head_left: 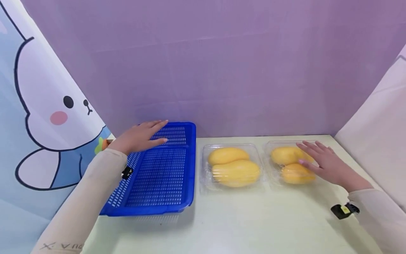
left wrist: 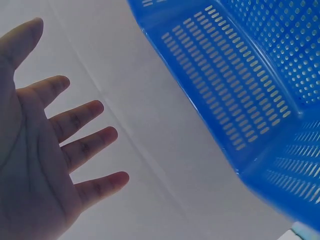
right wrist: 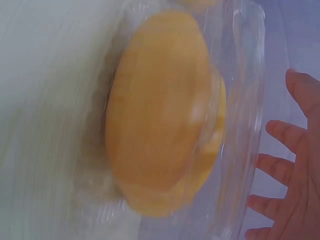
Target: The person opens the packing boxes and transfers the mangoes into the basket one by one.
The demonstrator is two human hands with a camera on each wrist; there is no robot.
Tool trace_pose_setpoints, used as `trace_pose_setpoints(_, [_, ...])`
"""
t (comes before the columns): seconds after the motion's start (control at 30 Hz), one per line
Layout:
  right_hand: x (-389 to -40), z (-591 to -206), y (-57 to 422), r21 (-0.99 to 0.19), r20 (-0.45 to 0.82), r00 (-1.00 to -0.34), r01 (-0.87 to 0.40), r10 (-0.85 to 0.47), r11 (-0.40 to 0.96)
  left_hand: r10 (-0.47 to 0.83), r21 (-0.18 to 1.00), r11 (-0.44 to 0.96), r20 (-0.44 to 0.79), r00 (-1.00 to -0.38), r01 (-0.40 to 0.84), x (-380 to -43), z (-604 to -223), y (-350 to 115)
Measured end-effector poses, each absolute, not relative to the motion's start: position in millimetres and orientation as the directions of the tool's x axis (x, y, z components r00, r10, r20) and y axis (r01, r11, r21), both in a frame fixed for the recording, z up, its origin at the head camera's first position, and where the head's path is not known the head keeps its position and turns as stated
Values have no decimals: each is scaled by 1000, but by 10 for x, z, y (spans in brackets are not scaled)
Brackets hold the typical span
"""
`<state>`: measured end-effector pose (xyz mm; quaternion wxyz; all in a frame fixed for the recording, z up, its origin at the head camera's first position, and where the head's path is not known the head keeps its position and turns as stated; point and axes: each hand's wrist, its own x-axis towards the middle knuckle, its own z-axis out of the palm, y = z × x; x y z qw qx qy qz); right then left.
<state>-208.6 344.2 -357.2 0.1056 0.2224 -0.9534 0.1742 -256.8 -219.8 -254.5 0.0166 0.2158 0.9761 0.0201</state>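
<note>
A blue perforated plastic basket stands on the table at the left in the head view, with nothing inside it. Over its back left part hovers my left hand, fingers extended and holding nothing; the left wrist view shows the palm apart from the basket wall. At the right, my right hand is spread above a clear plastic box with two mangoes inside. The right wrist view shows these fingers straight beside the box, though contact cannot be told. A second clear box holds two yellow mangoes.
The pale table reaches back to a purple cloth wall. A cloth with a cartoon rabbit hangs at the left, and a light panel stands at the right. The second box sits between the basket and the right-hand box.
</note>
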Motion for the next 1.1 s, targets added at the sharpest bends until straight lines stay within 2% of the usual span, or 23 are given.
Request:
trace_pose_setpoints(0.3, [-2045,-3569,3265,-237,323,-831,-535,-454,811,494,-19,868,-66,-867,496,-2649,-2558,-1881])
trace_pose_setpoints(0.47, [-2005,-3555,3167,-249,334,-821,-551,-463,797,508,-46,858,-81,-858,512,-2677,-2598,-1730])
trace_pose_setpoints(0.9, [-1858,-3568,2975,-357,243,-866,-499,-438,789,551,-68,827,-98,-829,558,-2700,-2616,-1366])
trace_pose_setpoints(1.1, [-1748,-3594,2855,-355,286,-847,-529,-449,771,585,-77,801,-115,-803,594,-2692,-2609,-1217])
